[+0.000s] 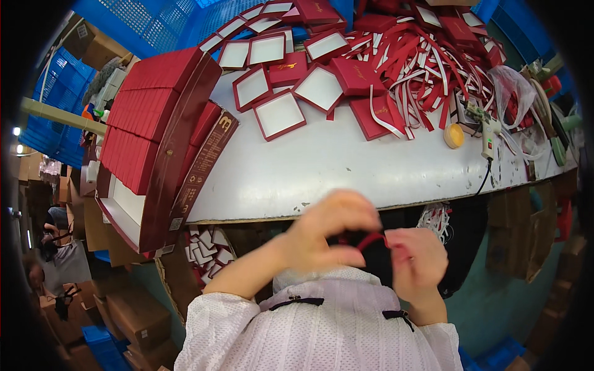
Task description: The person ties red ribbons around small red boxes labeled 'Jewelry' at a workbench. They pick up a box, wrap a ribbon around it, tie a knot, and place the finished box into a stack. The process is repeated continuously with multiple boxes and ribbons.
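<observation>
A narrow red strip [370, 240] arched between the two hands, below the tabletop's [266, 179] near edge and at four o'clock from the middle of the view. It looked thin, flexible and ribbon-like, a plain deep red bent into a short curve, its ends hidden and its finish blurred. The right hand [419, 260] pinched it between thumb and fingers. The left hand [328, 230] was curled with its thumb apart from the fingers; whether it gripped the strip I could not tell. At twelve o'clock lay red trays [279, 115] with white insides; between one and two, a tangled heap of red and white ribbons [421, 74]; at two, a round yellow tub [454, 136].
</observation>
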A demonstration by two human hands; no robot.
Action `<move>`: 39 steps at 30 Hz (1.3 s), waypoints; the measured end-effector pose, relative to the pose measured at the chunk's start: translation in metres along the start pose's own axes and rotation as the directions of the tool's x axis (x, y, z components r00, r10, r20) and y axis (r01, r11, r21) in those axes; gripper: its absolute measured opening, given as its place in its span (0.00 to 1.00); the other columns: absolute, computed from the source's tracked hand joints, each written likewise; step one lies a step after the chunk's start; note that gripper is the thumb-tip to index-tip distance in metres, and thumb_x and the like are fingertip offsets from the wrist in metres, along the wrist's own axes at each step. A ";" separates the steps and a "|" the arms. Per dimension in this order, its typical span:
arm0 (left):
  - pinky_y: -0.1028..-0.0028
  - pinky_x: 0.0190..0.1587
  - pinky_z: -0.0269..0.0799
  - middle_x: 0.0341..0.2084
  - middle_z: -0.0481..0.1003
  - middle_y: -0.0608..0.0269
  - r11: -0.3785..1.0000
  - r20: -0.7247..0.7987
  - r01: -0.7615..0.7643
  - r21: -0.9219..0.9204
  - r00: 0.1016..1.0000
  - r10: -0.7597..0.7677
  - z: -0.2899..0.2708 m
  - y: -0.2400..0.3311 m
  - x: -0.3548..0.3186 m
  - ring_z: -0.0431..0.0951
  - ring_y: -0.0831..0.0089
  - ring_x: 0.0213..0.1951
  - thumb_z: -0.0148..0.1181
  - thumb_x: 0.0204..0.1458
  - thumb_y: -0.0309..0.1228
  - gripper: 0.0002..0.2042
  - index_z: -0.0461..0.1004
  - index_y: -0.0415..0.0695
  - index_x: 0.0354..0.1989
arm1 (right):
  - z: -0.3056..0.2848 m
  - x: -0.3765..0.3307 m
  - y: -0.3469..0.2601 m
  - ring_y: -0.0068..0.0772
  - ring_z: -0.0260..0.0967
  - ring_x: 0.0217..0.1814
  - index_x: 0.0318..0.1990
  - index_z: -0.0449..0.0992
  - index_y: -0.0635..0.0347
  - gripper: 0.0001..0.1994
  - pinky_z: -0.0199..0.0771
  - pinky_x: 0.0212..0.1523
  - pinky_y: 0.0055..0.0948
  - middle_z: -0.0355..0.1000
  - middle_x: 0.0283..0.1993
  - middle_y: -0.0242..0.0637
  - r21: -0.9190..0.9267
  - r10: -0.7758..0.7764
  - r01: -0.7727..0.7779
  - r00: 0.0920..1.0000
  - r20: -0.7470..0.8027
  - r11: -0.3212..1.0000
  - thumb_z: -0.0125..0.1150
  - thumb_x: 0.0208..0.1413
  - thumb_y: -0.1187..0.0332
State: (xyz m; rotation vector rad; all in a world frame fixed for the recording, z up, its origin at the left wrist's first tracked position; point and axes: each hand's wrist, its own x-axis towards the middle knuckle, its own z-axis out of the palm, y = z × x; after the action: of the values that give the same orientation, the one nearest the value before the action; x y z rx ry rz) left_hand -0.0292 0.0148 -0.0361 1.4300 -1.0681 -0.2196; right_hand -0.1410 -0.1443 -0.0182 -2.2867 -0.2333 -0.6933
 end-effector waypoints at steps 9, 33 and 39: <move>0.68 0.37 0.65 0.33 0.68 0.55 0.678 -0.496 0.507 0.533 0.836 -0.235 -0.082 -0.090 -0.008 0.69 0.62 0.38 0.51 0.44 0.27 0.08 0.65 0.39 0.32 | -0.042 -0.009 0.009 0.26 0.59 0.10 0.17 0.62 0.61 0.18 0.56 0.10 0.20 0.64 0.13 0.39 0.927 0.338 0.042 0.924 -0.178 0.373 0.41 0.54 0.61; 0.76 0.35 0.66 0.36 0.67 0.60 0.980 -0.326 -0.046 -0.195 0.945 -0.021 0.044 -0.003 -0.001 0.69 0.73 0.36 0.54 0.45 0.28 0.16 0.61 0.38 0.43 | 0.051 0.021 0.014 0.18 0.63 0.18 0.29 0.59 0.59 0.09 0.60 0.15 0.14 0.65 0.22 0.32 0.963 0.807 -0.221 0.590 0.006 0.154 0.54 0.46 0.74; 0.69 0.35 0.72 0.38 0.66 0.55 0.753 -0.373 0.041 -0.656 0.850 -0.371 0.034 -0.003 0.013 0.72 0.66 0.36 0.34 0.55 0.32 0.13 0.56 0.38 0.44 | 0.012 0.016 0.020 0.21 0.60 0.29 0.22 0.67 0.64 0.06 0.59 0.40 0.27 0.66 0.26 0.31 0.599 0.456 -0.374 0.890 0.017 0.708 0.48 0.47 0.72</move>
State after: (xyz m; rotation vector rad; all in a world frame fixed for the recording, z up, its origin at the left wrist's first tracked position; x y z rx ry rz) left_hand -0.0448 -0.0184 -0.0400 0.9024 -0.3385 -0.3276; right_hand -0.1151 -0.1514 -0.0285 -1.5961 0.1285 -0.4444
